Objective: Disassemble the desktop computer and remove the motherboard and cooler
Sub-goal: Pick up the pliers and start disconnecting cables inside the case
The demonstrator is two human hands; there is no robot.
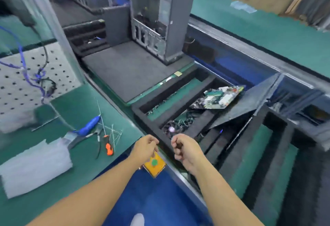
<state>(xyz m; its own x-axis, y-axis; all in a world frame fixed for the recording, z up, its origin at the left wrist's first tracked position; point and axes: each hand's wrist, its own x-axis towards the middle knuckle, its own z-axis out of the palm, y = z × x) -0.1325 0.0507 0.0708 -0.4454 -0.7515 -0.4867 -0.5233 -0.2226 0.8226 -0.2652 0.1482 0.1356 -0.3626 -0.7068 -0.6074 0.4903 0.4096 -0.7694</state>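
Grey metal desktop computer case stands upright on dark grey foam mat, long axis vertical, open side facing the person. It lies straight ahead of both hands and well apart from them, across the mat. Neither hand is clearly nearer; the left hand lines up with it slightly better.

Green printed motherboard is out of the case. It lies tilted on the edge of a black foam-lined compartment tray, ahead and to the right, nearer the right hand. Dark tangled cables sit in the compartment just below it. No cooler identifiable; the case interior is too dark and blurred to read.

Hands: both low in the centre, near each other but apart, 0 contact with case or board.
- Left hand: fingers curled in, thumb against them, directly over a yellow square button box with green round button at the edge of the green-topped counter. Cannot tell if it touches the box or pinches something small.
- Right hand: closed in a loose fist over the tray's near edge, nothing seen in it.

Judgement: board removal looks done. Any next move on the case calls for a long forward reach with either hand.

Orange-handled tool and blue-handled tool lie on the counter left of the hands, untouched.
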